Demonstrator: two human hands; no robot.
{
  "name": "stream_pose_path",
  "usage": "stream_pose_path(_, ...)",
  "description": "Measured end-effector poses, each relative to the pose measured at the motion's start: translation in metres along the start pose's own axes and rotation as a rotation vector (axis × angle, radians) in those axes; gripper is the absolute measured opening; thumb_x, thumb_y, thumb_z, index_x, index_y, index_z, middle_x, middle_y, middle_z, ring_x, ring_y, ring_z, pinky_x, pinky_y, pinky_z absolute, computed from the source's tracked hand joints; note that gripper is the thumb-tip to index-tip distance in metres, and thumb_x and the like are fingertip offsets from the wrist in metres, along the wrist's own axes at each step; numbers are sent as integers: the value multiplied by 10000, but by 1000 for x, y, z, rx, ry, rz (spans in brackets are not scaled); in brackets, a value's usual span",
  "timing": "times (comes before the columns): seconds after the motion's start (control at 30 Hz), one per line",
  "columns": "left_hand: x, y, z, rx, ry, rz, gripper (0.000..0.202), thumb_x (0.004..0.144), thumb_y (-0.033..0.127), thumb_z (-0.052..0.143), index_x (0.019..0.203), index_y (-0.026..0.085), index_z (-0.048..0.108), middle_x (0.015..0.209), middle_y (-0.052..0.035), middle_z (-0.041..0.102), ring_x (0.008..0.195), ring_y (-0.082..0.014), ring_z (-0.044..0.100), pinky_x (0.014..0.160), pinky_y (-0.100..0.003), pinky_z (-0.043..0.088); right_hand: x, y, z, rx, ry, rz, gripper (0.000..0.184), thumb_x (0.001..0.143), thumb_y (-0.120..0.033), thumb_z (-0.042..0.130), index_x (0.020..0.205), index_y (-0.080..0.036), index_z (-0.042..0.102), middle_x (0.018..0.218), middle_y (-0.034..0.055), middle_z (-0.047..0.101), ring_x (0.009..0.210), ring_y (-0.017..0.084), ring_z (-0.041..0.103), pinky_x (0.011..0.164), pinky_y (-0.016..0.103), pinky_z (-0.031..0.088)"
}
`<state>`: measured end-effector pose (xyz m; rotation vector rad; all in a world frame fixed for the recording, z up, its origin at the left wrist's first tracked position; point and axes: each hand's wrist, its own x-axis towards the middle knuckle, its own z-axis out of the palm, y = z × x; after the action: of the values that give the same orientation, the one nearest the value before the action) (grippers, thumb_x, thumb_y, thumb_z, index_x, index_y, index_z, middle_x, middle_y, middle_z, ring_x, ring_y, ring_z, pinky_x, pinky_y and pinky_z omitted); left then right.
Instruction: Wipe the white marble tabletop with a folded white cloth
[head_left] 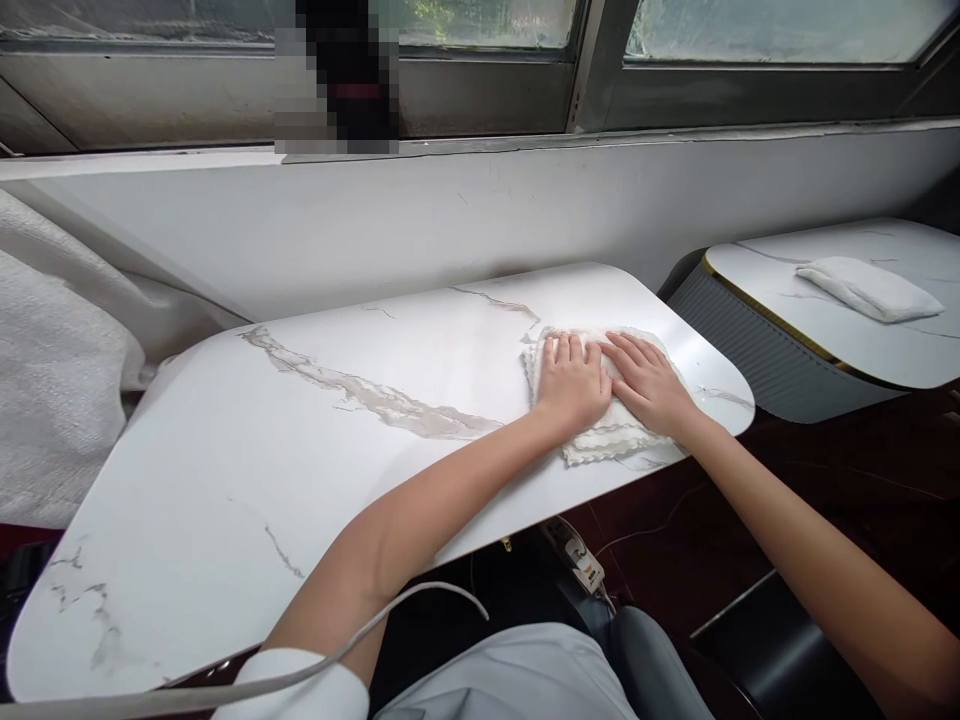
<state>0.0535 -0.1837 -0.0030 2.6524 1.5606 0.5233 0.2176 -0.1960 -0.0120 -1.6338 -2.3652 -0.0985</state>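
A folded white cloth (609, 436) lies on the right end of a white marble-patterned tabletop (300, 440). Both of my hands rest flat on top of it, side by side. My left hand (571, 378) presses on the cloth's left part with fingers stretched out and together. My right hand (646, 380) lies on its right part, fingers extended and pointing toward the left hand. Neither hand grips the cloth; the palms cover most of it, and only its edges show.
A second marble tabletop (847, 330) with a dark ribbed edge stands at the right, carrying another folded white cloth (868, 288). A white wall and window sill (480, 190) run behind. White foam wrap (52, 380) sits at the left. A white cable (360, 630) crosses my lap.
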Motion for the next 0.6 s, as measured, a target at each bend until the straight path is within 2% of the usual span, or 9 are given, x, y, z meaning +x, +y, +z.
stream_pose_path(0.2,34,-35,-2,-4,-17,-54,468,1010,286,344,1402,86,503,1497,-173,493,1430,-291,395,1230,-465,218,55,-1,12,18,-29,8,542,977,-375,264,1456,-203,452,1572,99,404,1473,279,313,1188,503,276)
stream_pose_path(0.37,66,-61,3,0,-13,-95,446,1008,271,339,1385,112,517,1488,-149,509,1422,-277,405,1225,-455,234,99,6,24,44,-12,15,540,959,-348,287,1440,-185,470,1555,107,427,1461,276,330,1182,489,275)
stream_pose_path(0.6,102,-97,10,-27,2,-104,438,1005,255,325,1372,125,525,1463,-141,529,1404,-260,424,1230,-437,223,147,9,39,54,16,45,520,964,-336,296,1428,-199,486,1547,97,441,1448,277,350,1173,490,278)
